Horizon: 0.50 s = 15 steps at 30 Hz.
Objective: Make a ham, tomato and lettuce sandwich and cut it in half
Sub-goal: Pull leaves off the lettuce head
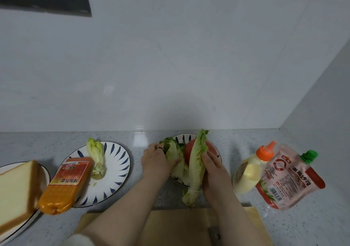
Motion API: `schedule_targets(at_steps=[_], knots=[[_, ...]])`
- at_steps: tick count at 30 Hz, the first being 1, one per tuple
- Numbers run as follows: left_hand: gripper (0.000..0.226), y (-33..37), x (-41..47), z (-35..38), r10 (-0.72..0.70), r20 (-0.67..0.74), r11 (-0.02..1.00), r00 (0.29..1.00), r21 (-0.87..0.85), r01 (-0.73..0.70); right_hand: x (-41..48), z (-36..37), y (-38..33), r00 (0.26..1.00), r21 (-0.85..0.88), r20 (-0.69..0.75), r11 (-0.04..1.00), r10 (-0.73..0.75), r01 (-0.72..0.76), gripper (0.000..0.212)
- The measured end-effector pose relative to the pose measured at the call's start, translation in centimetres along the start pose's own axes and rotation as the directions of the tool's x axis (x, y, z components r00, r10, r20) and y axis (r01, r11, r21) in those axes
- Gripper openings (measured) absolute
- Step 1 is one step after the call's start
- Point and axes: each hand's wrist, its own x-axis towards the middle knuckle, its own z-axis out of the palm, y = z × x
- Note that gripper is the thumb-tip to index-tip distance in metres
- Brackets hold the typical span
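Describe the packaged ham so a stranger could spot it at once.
On the speckled grey countertop, find the white plate with blue dashes at the left. Across its left rim lies a long orange plastic-wrapped ham block with a red label. It sits between the pale sliced bread and a small green lettuce heart, the only orange packet there.

The speckled grey stone table (236, 141) runs along a white wall into a corner at the right. From the left it carries a white plate with a dark rim (43, 172), a white plate painted with blue dashes (117, 160) and a similarly patterned shallow dish (184, 138) near the wall. Right of the dish, a yellow squeeze bottle with an orange cap (248, 173) lies tilted beside a pink spouted pouch with a green cap (287, 177), and a pale wooden cutting board (180, 225) sits at the near edge.
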Motion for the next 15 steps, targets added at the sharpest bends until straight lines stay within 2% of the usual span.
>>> schedule_targets(at_steps=[1,2,4,5,7,11,15], knots=[[0.051,0.1,-0.4,-0.6,0.007,-0.032,0.998,0.999,-0.06,-0.009,-0.2,0.2,0.0,1.0,-0.038,-0.009,0.999,-0.013,0.013,0.016],[0.04,0.2,-0.9,-1.4,0.023,-0.058,0.979,0.998,-0.201,-0.034,-0.4,0.4,0.0,0.999,-0.088,-0.008,0.995,-0.036,0.035,0.017],[0.018,0.8,-2.6,-3.2,0.12,-0.015,0.825,0.993,-0.555,-0.108,-1.1,0.8,-0.2,0.994,-0.219,0.042,0.97,-0.101,0.108,0.018],[0.013,1.1,-3.5,-4.4,0.198,0.024,0.747,0.98,-0.651,-0.135,-1.7,1.3,-0.3,0.988,-0.276,0.085,0.949,-0.132,0.151,0.016],[0.016,1.3,-5.0,-6.0,0.279,0.04,0.668,0.96,-0.726,-0.164,-2.8,2.2,-0.5,0.974,-0.361,0.144,0.907,-0.175,0.216,0.014],[0.01,0.3,-6.9,-7.7,0.094,-0.081,0.605,0.992,-0.787,-0.122,-4.6,4.1,0.2,0.943,-0.497,0.194,0.801,-0.271,0.332,0.016],[0.031,-0.7,-8.4,-8.4,0.103,-0.107,0.57,0.989,-0.808,-0.147,-6.1,5.5,0.8,0.921,-0.511,0.188,0.767,-0.34,0.387,0.02]])
